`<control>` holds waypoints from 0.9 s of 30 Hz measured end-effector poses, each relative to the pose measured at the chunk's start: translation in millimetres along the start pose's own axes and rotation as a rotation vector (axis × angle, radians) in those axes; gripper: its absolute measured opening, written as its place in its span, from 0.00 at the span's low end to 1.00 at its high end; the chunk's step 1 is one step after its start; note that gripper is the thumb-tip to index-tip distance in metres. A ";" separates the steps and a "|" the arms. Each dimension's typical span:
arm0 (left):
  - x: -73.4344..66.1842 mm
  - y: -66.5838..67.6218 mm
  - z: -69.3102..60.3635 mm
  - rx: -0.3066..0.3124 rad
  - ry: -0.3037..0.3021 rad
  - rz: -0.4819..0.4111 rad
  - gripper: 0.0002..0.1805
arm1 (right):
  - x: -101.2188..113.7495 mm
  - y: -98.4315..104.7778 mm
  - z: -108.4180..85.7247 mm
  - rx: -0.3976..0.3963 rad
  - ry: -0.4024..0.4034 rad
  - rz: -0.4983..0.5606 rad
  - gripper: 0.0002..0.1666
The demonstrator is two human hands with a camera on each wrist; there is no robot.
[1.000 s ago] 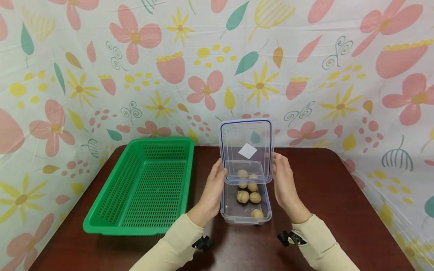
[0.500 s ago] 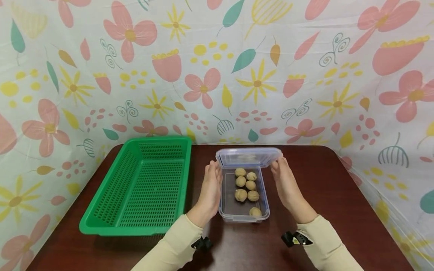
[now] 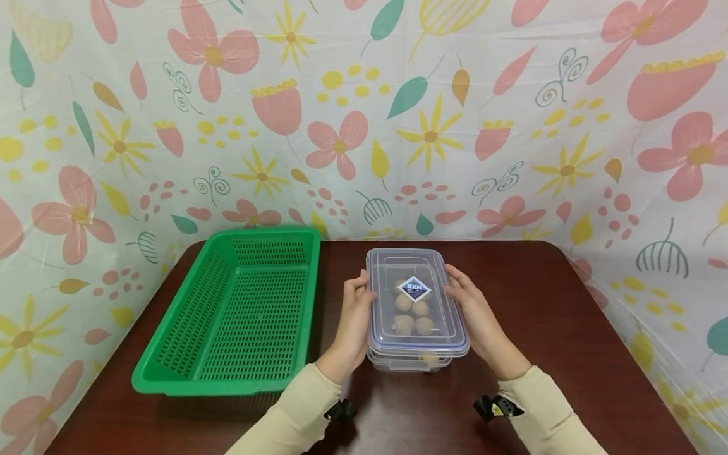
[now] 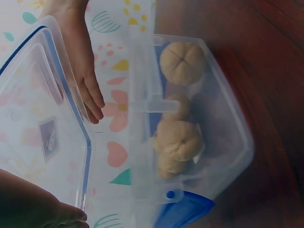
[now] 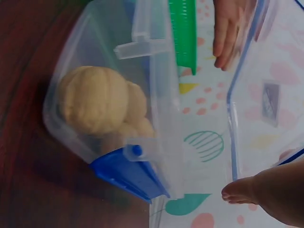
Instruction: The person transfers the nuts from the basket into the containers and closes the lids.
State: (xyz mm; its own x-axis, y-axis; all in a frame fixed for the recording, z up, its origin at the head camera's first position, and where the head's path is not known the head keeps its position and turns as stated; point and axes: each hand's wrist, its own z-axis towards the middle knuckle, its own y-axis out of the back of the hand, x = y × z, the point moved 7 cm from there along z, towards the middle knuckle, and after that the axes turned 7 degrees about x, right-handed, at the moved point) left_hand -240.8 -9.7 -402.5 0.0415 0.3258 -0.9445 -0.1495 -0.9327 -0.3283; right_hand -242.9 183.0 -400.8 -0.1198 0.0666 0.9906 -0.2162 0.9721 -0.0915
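Note:
Both hands hold a clear lid (image 3: 412, 268) with a blue seal and a diamond label over a clear plastic box (image 3: 398, 364). My left hand (image 3: 351, 322) grips the lid's left edge, my right hand (image 3: 478, 313) its right edge. Inside the box sit several walnuts (image 3: 420, 308), seen through the lid. Both wrist views show a gap between lid and box rim. A blue latch (image 4: 183, 209) hangs from one side of the box, and another blue latch (image 5: 128, 173) shows in the right wrist view.
To the left of the box stands a green perforated plastic basket (image 3: 258, 316). Everything rests on a dark brown table (image 3: 540, 316). Behind it hangs a flower-printed cloth (image 3: 364, 126).
The lid was upright behind the box a second ago, then tipped. It now lies nearly flat above the box, covering the walnuts. Both hands stay at its sides.

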 end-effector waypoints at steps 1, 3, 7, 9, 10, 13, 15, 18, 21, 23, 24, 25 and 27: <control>1.8 0.3 0.1 -0.003 0.000 0.005 0.20 | -1.6 -0.1 1.2 -0.007 0.001 -0.037 0.33; 4.6 0.8 -0.3 -0.005 -0.007 0.020 0.21 | -4.4 -0.4 3.0 -0.027 0.014 -0.125 0.34; 11.4 2.3 -1.3 -0.011 -0.001 0.067 0.24 | -13.1 -1.8 4.6 -0.047 0.047 -0.280 0.35; 13.8 3.7 -1.0 -0.008 -0.003 0.102 0.24 | -18.4 -2.1 5.6 -0.046 0.061 -0.328 0.34; 14.7 4.7 -0.6 -0.007 -0.002 0.119 0.24 | -20.9 -1.8 6.3 -0.046 0.068 -0.350 0.34; 17.5 8.3 1.4 0.002 -0.002 0.180 0.25 | -27.2 0.3 9.4 -0.046 0.083 -0.392 0.33; 20.1 10.7 3.3 0.004 0.009 0.234 0.26 | -30.4 2.0 11.6 -0.048 0.088 -0.400 0.33; 27.0 13.3 5.6 0.010 0.041 0.283 0.28 | -34.7 4.1 14.7 -0.051 0.083 -0.399 0.34; 33.6 15.7 6.8 0.006 0.074 0.299 0.30 | -38.5 3.9 17.3 -0.041 0.078 -0.398 0.34; 37.7 17.2 6.7 0.004 0.093 0.297 0.31 | -40.1 3.1 18.4 -0.033 0.083 -0.397 0.34; 39.5 17.7 6.8 0.003 0.102 0.295 0.31 | -40.7 2.8 19.0 -0.033 0.089 -0.399 0.34; 41.3 18.1 7.0 0.004 0.109 0.291 0.31 | -41.1 2.5 19.4 -0.033 0.095 -0.401 0.35; 44.1 18.5 7.5 0.007 0.112 0.281 0.32 | -42.1 2.4 20.2 -0.034 0.105 -0.399 0.34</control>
State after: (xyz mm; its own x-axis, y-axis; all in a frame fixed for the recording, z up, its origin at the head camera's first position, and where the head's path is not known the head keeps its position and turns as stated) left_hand -249.2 -11.4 -450.2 0.1065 0.0358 -0.9937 -0.1771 -0.9827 -0.0544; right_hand -257.9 178.0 -444.8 0.0663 -0.2959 0.9529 -0.1931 0.9331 0.3032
